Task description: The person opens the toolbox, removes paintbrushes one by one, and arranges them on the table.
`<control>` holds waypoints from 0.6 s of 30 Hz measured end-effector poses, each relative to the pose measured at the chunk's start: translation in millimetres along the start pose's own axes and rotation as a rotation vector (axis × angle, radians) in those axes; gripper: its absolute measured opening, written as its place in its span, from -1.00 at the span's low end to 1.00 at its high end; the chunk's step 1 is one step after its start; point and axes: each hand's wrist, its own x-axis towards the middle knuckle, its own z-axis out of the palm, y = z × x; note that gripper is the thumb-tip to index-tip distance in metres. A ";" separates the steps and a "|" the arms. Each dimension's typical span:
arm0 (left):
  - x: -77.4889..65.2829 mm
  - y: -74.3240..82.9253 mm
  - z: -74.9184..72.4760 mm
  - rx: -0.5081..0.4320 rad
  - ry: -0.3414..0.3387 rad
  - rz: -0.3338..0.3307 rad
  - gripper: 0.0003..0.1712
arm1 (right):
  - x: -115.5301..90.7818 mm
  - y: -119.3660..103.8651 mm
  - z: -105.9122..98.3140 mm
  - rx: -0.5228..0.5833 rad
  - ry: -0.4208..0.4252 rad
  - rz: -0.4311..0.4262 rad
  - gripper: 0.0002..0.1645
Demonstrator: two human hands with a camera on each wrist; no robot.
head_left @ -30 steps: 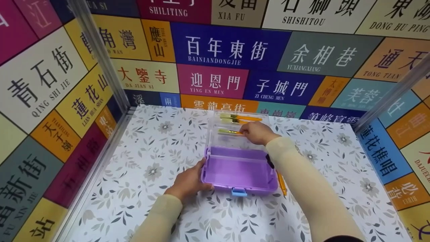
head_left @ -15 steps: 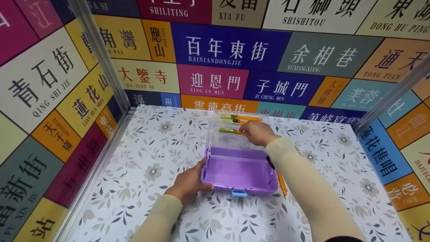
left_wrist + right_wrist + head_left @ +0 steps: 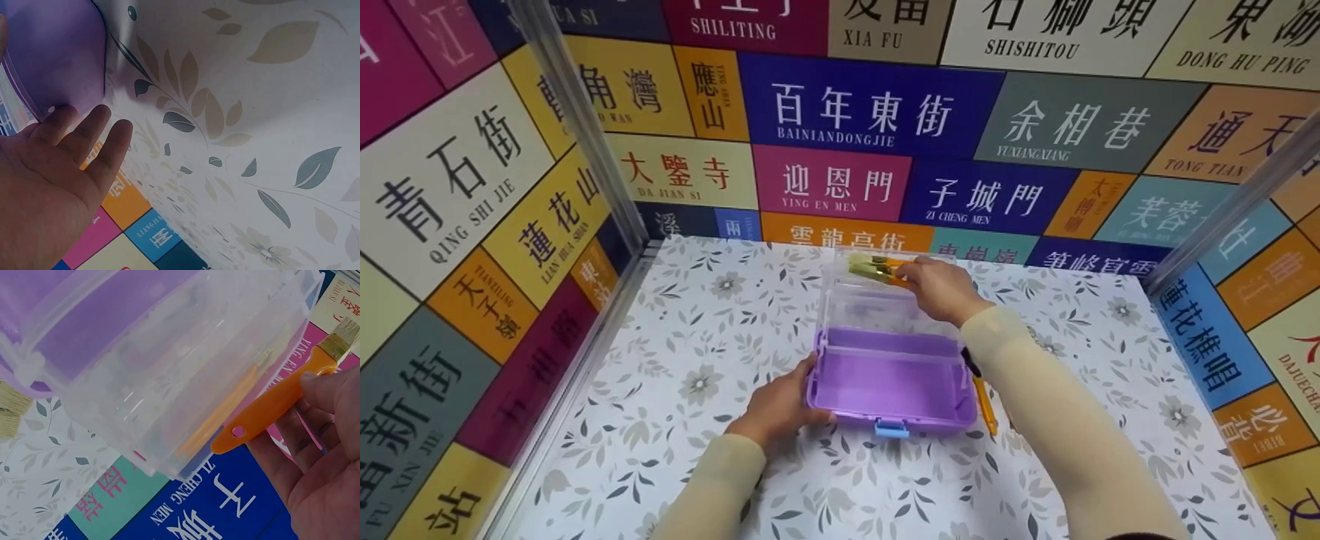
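Note:
A purple plastic box [image 3: 889, 379] stands on the table with its clear lid [image 3: 870, 319] folded back. My left hand [image 3: 780, 401] rests against the box's left side, thumb by the front corner; in the left wrist view its fingers [image 3: 84, 138] are nearly straight beside the purple wall. Over the lid's far part, my right hand [image 3: 941, 289] holds an orange-handled paintbrush [image 3: 281, 399] between thumb and fingers. Another orange handle [image 3: 225, 408] shows through the clear lid. In the head view the pale bristles [image 3: 864, 265] lie close together, so individual brushes are hard to separate.
Right of the box, an orange handle [image 3: 988, 411] lies on the table; pale bristles [image 3: 11, 408] show at the right wrist view's left edge. A blue latch [image 3: 892, 429] juts from the box front. Sign-printed walls [image 3: 870, 97] enclose the leaf-patterned table [image 3: 690, 322].
My right hand has moved slightly away from me with the paintbrush, from the lid's middle to beside the other bristles at the far end. The left hand stays at the box.

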 end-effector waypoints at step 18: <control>-0.6 2.0 -1.0 0.000 0.004 -0.003 0.35 | -92.1 68.3 -17.0 0.414 0.013 0.157 -0.60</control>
